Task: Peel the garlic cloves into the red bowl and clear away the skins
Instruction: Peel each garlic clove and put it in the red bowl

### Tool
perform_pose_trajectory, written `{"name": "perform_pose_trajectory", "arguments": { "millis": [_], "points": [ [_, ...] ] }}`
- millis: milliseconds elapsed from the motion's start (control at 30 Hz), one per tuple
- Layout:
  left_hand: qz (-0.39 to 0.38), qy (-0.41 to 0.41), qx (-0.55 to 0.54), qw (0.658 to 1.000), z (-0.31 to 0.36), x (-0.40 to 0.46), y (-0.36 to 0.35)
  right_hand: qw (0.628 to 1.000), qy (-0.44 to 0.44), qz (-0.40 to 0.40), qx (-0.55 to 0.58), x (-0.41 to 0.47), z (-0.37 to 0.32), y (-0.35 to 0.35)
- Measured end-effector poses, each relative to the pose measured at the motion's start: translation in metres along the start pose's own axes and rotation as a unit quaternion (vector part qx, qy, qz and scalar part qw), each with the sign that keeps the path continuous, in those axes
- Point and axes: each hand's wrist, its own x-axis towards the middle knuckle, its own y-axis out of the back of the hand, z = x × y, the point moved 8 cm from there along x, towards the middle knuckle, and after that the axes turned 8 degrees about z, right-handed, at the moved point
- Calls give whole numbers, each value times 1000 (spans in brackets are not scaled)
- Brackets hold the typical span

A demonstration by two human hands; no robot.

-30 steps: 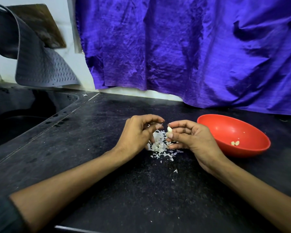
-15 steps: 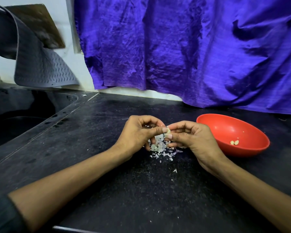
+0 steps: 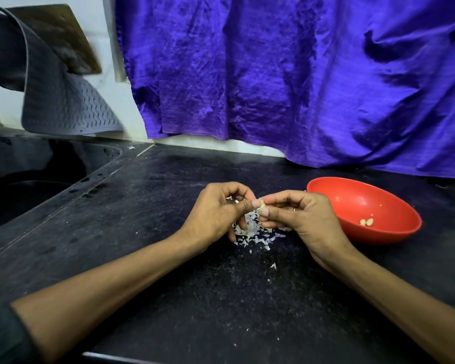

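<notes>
My left hand (image 3: pixel 216 214) and my right hand (image 3: pixel 300 219) meet fingertip to fingertip over the black counter, both pinching one small pale garlic clove (image 3: pixel 262 204). Under and between the hands lies a heap of white garlic skins (image 3: pixel 252 232), partly hidden by my fingers. The red bowl (image 3: pixel 389 235) stands just right of my right hand, with two peeled cloves (image 3: pixel 366 222) lying inside near its low side.
A dark sink (image 3: pixel 24 185) is sunk into the counter at the left. A grey ribbed mat (image 3: pixel 63 106) hangs over it against the wall. Purple cloth (image 3: pixel 300 74) drapes along the back. Loose skin flakes (image 3: pixel 273 265) dot the black counter (image 3: pixel 168 258).
My left thumb and forefinger have closed in on the clove held by my right hand; both hands now pinch it together, slightly higher above the skins.
</notes>
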Motion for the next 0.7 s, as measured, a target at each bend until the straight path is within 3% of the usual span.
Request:
{"name": "perform_pose_trajectory", "arguments": {
  "millis": [700],
  "points": [
    [-10, -28, 59, 998, 3, -3, -5, 991, 82, 10, -102, 0, -10, 3]
  ]
}}
